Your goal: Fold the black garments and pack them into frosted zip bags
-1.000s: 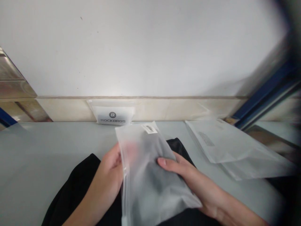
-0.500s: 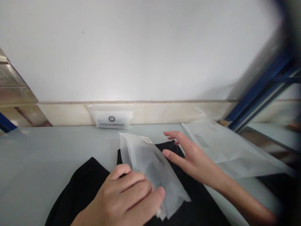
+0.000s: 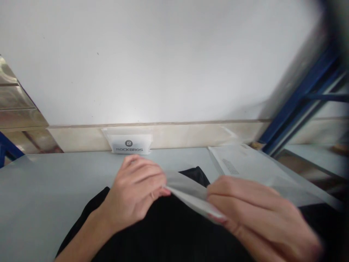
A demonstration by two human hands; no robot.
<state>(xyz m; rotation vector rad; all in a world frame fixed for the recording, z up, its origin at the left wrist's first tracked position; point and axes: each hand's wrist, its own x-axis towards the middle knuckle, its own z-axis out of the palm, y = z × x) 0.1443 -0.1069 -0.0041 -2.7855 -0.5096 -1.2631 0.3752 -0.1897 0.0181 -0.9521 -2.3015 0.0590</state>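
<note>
View from the head camera, largest item first. The pale grey bench [image 3: 49, 189] runs to a white wall. A black garment [image 3: 163, 233] lies spread on it in front of the person. A stack of frosted plastic bags [image 3: 253, 167] rests on the bench to the right, beside a blue rack frame [image 3: 297, 102]. A small branded pouch [image 3: 130, 144] leans against the wall's base strip.

The right hand [image 3: 256, 211] and the left hand [image 3: 136, 189] each pinch one end of a filled frosted bag [image 3: 188, 189], held just above the garment, between the hands and seen almost edge-on. Both hands are closed on it, fingers curled over the top; the thumbs are hidden underneath.

Handling, as a judgement: the bag looks light and limp, its film smooth and likely slippery, its soft contents free to bunch or slide. Hold at the two short ends, or along the zip edge where the film is stiffer, would probably give the firmest grip.

Against half a second ago: the right hand was then open and reaching away over the garment, and the left hand alone pressed the bag flat. Now both grip it, and it has turned from face-up to edge-on.
</note>
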